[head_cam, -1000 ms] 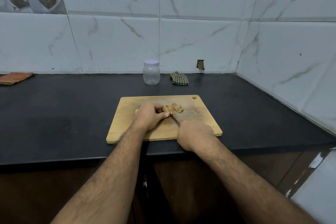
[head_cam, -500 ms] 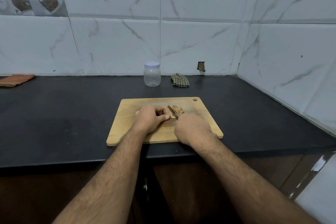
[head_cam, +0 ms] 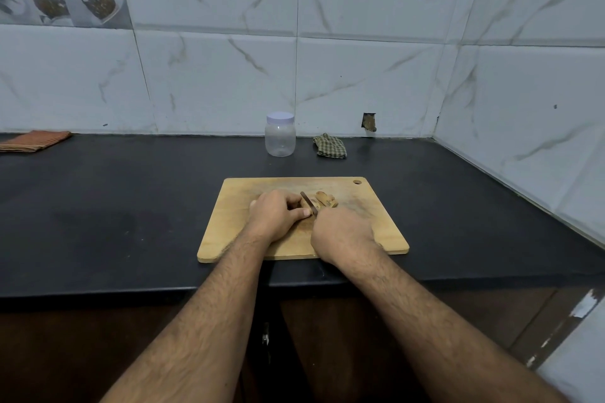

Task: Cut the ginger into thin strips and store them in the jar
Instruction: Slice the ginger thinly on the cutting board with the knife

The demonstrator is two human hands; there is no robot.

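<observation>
1. Head view: the knife (head_cam: 308, 202) shows only as a short dark length of blade between the two hands; its handle is hidden inside the right hand (head_cam: 342, 232), whose fingers are curled round it.
2. The left hand (head_cam: 277, 214) covers most of the ginger piece it holds down, fingers curled over it and thumb stretched toward the blade, so that piece's shape is hard to make out.
3. Both forearms run out of the bottom of the frame.
4. The clear plastic jar (head_cam: 280, 134) stands upright at the back of the counter (head_cam: 114, 206), close to the tiled wall, its pale lid on; nothing can be seen inside it.
5. The ginger (head_cam: 325, 199) lies on the wooden cutting board (head_cam: 229, 226), toward its far middle: tan, knobbly pieces just right of the blade, small and somewhat blurred.
6. A crumpled checked cloth (head_cam: 330, 146) lies just right of the jar, and a folded orange cloth (head_cam: 34, 140), cut off by the left edge, lies well apart at the far left.
</observation>
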